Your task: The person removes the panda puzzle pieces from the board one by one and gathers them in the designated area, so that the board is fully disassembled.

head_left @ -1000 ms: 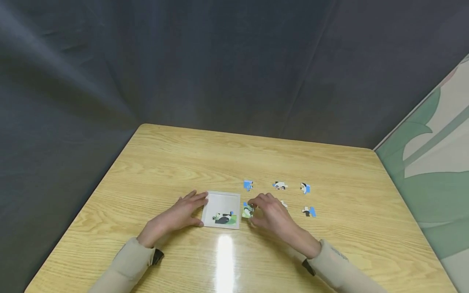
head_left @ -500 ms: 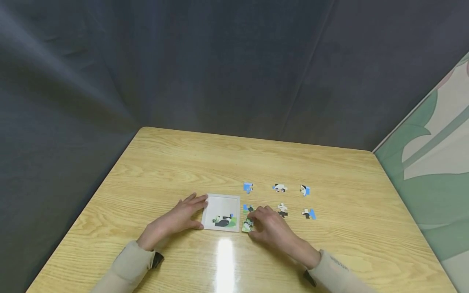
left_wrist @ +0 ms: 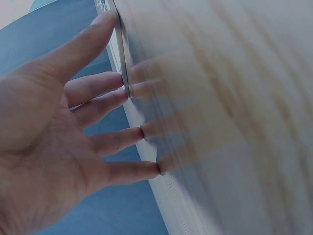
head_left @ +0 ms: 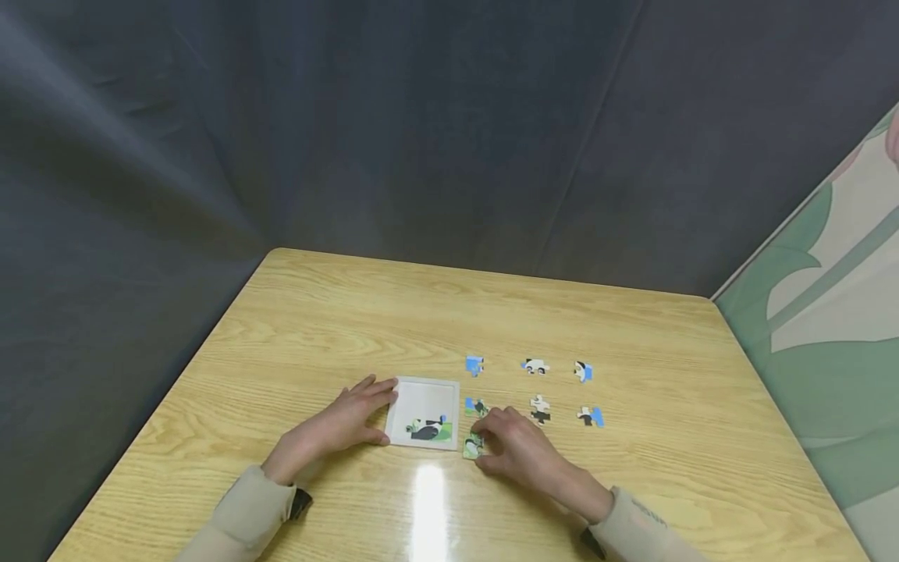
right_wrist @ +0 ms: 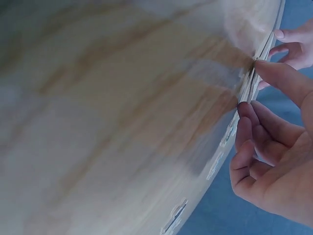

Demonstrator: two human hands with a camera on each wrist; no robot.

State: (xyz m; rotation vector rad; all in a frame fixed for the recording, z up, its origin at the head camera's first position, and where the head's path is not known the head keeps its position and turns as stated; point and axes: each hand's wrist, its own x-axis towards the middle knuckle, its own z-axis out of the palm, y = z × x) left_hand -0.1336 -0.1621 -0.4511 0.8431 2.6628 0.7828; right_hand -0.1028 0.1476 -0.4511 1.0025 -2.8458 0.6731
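A square white puzzle tray point(head_left: 457, 414) lies on the table, with joined panda puzzle pieces point(head_left: 430, 428) along its near inner edge. My left hand point(head_left: 344, 421) is at the tray's left side, thumb and fingertips touching the rim. In the left wrist view the left hand's fingers point(left_wrist: 105, 145) are spread and fairly straight. Just right of the tray's near corner, my right hand point(head_left: 523, 449) pinches a green and white puzzle piece point(head_left: 472, 446) between thumb and fingertips, at table level. In the right wrist view the hand point(right_wrist: 281, 161) shows its other fingers curled; the piece is seen edge-on.
Loose pieces lie to the right in rows: a blue one point(head_left: 474, 365), a panda-face one point(head_left: 536, 366), a blue and white one point(head_left: 584, 371), a blue-green one point(head_left: 474, 406), a black and white one point(head_left: 540, 409) and another blue one point(head_left: 591, 416). A dark curtain point(head_left: 449, 140) hangs behind the table.
My right hand has slid the green piece toward me, from beside the tray's middle to its near corner, uncovering the blue-green and black-and-white pieces. The left hand stays at the tray.
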